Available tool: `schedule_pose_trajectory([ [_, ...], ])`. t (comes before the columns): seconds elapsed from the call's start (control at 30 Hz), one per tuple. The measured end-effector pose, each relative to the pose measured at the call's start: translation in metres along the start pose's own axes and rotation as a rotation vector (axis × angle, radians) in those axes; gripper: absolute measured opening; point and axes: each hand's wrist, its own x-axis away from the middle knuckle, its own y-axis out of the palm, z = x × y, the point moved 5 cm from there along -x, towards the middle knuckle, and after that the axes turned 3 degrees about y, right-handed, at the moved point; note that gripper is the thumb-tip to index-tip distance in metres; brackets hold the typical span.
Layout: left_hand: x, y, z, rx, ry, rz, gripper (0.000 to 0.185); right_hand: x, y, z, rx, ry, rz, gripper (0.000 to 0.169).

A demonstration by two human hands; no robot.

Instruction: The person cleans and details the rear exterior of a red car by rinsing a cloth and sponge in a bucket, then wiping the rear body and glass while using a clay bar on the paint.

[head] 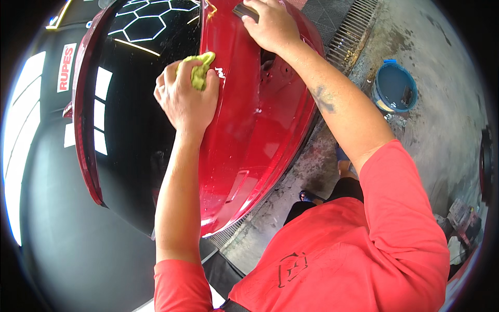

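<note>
My left hand (188, 95) grips a crumpled yellow-green cloth (199, 75) at the seam between the dark rear glass (136, 93) and the red tailgate panel (234, 132) of a car. Farther up the panel, my right hand (275, 27) holds a dark, flat-sided block (245, 13) against or just above the paint; contact cannot be made out. A recess with bare holes (275, 70) lies in the panel below my right wrist. Between the two hands is a small white mark (220, 73). Wet-looking spots and light reflections cover the paint.
On the concrete floor (448, 89) to the right stands a blue bucket (415, 87) of murky liquid. A metal drain grate (353, 33) runs beside the car. A red spoiler (79, 128) edges the glass at left. Various items (464, 222) sit at the far right.
</note>
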Motion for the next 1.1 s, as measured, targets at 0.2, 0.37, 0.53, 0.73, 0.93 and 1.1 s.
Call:
schedule_pose_trajectory([
  [0.2, 0.023, -0.016, -0.017, 0.187, 0.233, -0.076, 0.044, 0.107, -0.013, -0.030, -0.001, 0.216, 0.067, 0.049],
  [0.37, 0.096, -0.052, -0.029, 0.099, 0.282, 0.016, 0.044, 0.303, -0.046, -0.164, -0.231, 0.113, 0.117, 0.058],
  [0.53, 0.116, -0.062, -0.034, 0.088, 0.194, 0.064, 0.041, 0.358, -0.038, -0.190, -0.208, 0.005, 0.097, 0.055],
  [0.73, 0.112, -0.058, -0.025, 0.057, 0.174, 0.037, 0.042, 0.222, -0.033, -0.098, -0.062, 0.302, 0.234, 0.049],
  [0.93, 0.114, -0.056, -0.029, 0.081, 0.162, 0.058, 0.038, 0.400, -0.039, -0.205, -0.235, 0.137, 0.126, 0.057],
  [1.1, 0.111, -0.052, -0.028, 0.111, 0.203, 0.078, 0.036, 0.240, -0.034, -0.099, -0.127, 0.209, 0.263, 0.054],
])
